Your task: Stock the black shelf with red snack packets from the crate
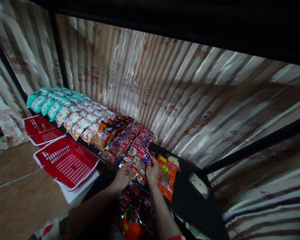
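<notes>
Between my hands is a red-and-clear snack packet (140, 161) over the front end of a row of like packets (121, 142) on the black shelf (190, 206). My left hand (122, 179) pinches its lower left edge. At its upper right side, my right hand (152, 170) has its fingers closed on the edge. An orange snack bag (166, 175) lies flat on the shelf just right of my right hand. Below my forearms, more red and orange packets (137, 208) sit in a dark heap; whatever holds them is hard to make out.
Rows of orange-brown bags (102, 135), white striped bags (81, 126) and teal bags (50, 108) fill the shelf's left part. Two red baskets (67, 160) stand in front at left. Pale packets (198, 184) lie at right. A black frame bar (260, 143) and curtain (165, 90) bound the shelf.
</notes>
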The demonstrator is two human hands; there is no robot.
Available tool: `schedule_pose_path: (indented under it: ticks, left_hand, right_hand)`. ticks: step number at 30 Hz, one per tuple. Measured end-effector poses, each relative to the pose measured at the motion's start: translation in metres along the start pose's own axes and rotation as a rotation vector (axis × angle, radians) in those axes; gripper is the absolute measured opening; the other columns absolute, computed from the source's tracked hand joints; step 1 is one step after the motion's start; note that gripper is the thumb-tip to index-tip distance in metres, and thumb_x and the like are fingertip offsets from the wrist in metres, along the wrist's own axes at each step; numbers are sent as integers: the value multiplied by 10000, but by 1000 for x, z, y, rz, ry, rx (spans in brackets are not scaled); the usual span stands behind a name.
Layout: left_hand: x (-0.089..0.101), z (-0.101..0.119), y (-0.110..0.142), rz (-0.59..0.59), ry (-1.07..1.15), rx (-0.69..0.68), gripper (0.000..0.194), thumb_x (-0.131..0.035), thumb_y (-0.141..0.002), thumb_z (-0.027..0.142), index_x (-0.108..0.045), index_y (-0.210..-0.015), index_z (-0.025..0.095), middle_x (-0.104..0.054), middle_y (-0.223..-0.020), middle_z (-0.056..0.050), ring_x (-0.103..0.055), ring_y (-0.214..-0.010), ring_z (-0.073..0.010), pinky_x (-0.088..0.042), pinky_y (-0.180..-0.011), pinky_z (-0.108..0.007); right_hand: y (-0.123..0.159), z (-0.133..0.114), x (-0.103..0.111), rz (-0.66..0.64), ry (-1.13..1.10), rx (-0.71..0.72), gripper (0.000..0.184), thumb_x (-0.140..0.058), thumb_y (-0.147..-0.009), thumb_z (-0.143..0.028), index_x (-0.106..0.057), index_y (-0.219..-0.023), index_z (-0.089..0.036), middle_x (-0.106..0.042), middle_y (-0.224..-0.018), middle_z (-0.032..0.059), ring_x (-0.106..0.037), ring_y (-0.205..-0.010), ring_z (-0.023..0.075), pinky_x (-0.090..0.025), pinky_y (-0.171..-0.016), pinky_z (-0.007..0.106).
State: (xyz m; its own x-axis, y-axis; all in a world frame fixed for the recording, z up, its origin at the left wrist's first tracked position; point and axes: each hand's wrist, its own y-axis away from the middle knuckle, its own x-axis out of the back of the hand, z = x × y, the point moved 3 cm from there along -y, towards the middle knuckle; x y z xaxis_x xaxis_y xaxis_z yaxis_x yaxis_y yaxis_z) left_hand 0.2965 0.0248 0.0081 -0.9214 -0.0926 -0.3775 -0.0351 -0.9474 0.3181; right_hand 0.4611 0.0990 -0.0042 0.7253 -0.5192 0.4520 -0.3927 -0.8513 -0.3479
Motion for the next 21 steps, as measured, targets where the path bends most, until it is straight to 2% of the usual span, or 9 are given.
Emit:
schedule_pose_path:
  ticks: [10,21]
  left_hand:
    - [17,4,-7,52,5,-38,505,-686,-646,164,-521,-1123,153,-657,-848,-35,-619,-700,-129,-471,-608,-209]
    - [24,10,-17,80,-22,-47,506,-671,-675,199,-495,-1149,171,-651,-826,-26,-607,-628,-113,-469,-576,-202]
  right_hand:
    - [0,-16,-23,-63,8,10,410,-407,-743,-258,-631,-1054,-111,-559,-1182,148,-510,-1081,228,-355,-947,347]
    - [-8,-29,-44,-34,101,63,393,-404,-724,-208,-645,-1023,-126,-604,-1118,134,-506,-1046,243,-357,-917,371]
